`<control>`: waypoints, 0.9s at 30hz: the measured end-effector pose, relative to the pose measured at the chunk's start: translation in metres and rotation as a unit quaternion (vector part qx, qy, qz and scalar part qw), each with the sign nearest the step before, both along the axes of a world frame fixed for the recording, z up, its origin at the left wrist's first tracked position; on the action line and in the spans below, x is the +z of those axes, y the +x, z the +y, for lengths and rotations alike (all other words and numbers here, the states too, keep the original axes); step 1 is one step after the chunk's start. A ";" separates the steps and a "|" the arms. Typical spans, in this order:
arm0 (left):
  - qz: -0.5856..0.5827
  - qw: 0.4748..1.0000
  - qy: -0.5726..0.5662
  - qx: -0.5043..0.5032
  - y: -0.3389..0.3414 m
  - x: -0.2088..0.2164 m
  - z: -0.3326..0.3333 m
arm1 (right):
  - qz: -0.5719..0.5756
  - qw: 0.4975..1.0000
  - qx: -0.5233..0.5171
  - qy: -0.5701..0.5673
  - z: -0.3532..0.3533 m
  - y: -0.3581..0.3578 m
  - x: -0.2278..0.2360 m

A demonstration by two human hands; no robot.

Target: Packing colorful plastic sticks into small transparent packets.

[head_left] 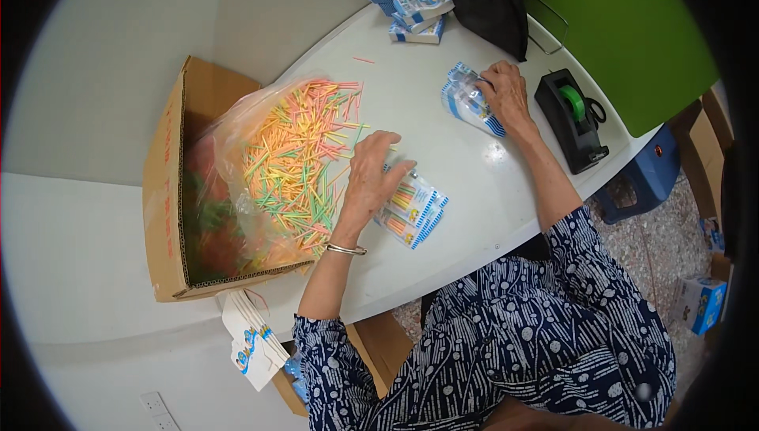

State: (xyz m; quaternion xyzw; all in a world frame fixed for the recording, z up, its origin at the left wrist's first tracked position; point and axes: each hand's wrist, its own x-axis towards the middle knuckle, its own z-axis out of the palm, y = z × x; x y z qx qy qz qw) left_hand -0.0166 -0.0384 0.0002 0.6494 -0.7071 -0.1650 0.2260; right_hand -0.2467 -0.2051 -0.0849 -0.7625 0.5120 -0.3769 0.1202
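Coloured sticks (304, 158) in pink, orange, yellow and green spilled from a clear plastic bag (237, 138) that lay inside an open cardboard box (166, 194) at the left of the white table (474, 194), as I watched from the head camera. Below the box, a stack of flat printed cards (251, 344) hung over the table's edge. My left hand (368, 182) rested with fingers curled on a filled blue-and-white packet (415, 209) just beside the pile, pressing it down. Farther right, my right hand (504, 95) gripped another packet (468, 103) of the same kind against the tabletop. Behind it sat small blue-and-white boxes (411, 4) and a black bag (490, 0). At the far right stood a black tape dispenser (573, 119) with a green roll.
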 end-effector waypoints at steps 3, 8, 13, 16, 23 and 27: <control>0.051 0.998 -0.036 0.030 -0.003 0.003 -0.011 | -0.078 0.994 0.035 -0.065 0.008 0.008 0.023; 0.170 0.981 -0.073 0.060 -0.008 0.017 -0.040 | -0.191 0.955 0.220 0.057 0.042 0.028 0.062; 0.164 0.981 -0.096 0.034 0.002 0.014 -0.040 | -0.198 0.880 0.342 0.262 0.059 0.044 0.069; 0.175 0.981 -0.076 0.031 0.007 0.008 -0.037 | -0.224 0.854 0.365 0.296 0.056 0.047 0.065; 0.313 0.948 -0.019 0.055 0.001 0.001 -0.030 | -0.260 0.826 0.360 0.349 0.059 0.052 0.056; 0.209 0.970 -0.107 0.057 -0.006 -0.004 -0.028 | -0.232 0.839 0.351 0.345 0.059 0.054 0.048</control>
